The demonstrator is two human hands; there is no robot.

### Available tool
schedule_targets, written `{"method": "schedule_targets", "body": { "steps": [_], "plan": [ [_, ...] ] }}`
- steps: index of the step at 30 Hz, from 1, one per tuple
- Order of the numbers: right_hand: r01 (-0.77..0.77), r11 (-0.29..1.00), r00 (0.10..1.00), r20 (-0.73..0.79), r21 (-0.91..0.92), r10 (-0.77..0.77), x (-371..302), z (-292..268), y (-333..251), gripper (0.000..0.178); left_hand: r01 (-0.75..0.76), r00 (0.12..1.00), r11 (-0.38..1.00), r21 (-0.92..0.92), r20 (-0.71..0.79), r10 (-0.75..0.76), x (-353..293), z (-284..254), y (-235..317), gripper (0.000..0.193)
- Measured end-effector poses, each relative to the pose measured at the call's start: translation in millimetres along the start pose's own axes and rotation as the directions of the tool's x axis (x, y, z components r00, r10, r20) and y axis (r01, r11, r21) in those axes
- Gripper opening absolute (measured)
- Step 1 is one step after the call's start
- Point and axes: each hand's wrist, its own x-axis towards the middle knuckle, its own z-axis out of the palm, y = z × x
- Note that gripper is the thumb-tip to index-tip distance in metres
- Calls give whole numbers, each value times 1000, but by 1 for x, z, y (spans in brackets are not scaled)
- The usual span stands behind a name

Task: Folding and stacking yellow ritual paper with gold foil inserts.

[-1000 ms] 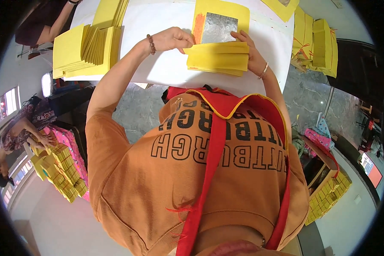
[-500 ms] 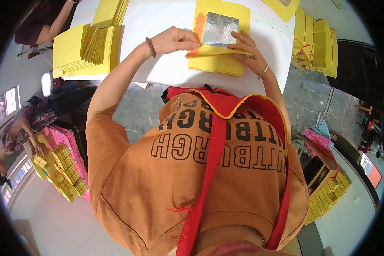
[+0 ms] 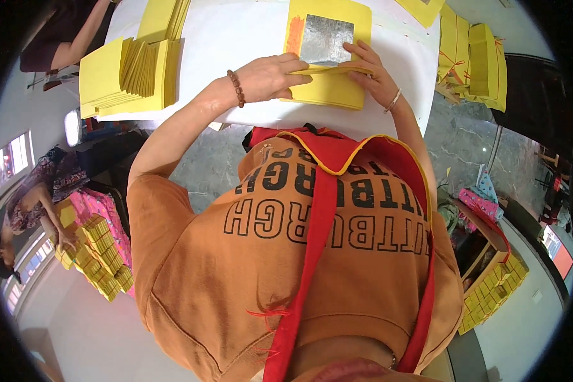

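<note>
On the white-topped table ahead of me lies a stack of yellow paper (image 3: 328, 92). Its top sheet carries a shiny silver square (image 3: 326, 39) with an orange strip (image 3: 294, 35) on the left. A narrow band of that sheet is folded up along the silver square's near edge. My left hand (image 3: 268, 77), with a brown bead bracelet at the wrist, grips the left end of this fold between fingers and thumb. At the right end, my right hand (image 3: 374, 75) pinches the fold, its upper fingers resting on the silver square's right side.
Fanned stacks of yellow paper (image 3: 102, 73) stand on the table's left. Red-tied yellow bundles (image 3: 471, 63) are beyond its right edge. Another person's arm (image 3: 86, 38) shows at far left. Lower left, a second person's hand (image 3: 63, 239) is by small yellow bundles (image 3: 102, 248).
My left hand has moved right, its fingers now reaching over the fold's left end. The folded band sits slightly farther from me, against the silver square. My right hand stays at its end.
</note>
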Motion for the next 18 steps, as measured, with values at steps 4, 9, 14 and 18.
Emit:
{"method": "schedule_targets", "body": {
  "steps": [4,9,14,18],
  "plan": [
    [1,1000,1000,-15,18,-1,-1,1,2,26,13,1000,1000,-18,25,-13,0,-3,2,38],
    [11,1000,1000,-9,16,-11,0,0,1,26,-17,1000,997,-76,16,19,-5,-3,-3,31],
    [12,999,1000,-17,36,-12,-1,0,2,25,-13,1000,993,-117,7,14,-6,-5,-3,20],
    [-10,999,1000,-5,53,10,0,-1,0,25,-61,998,982,-176,-43,54,-6,-12,-7,14]
  ]
}}
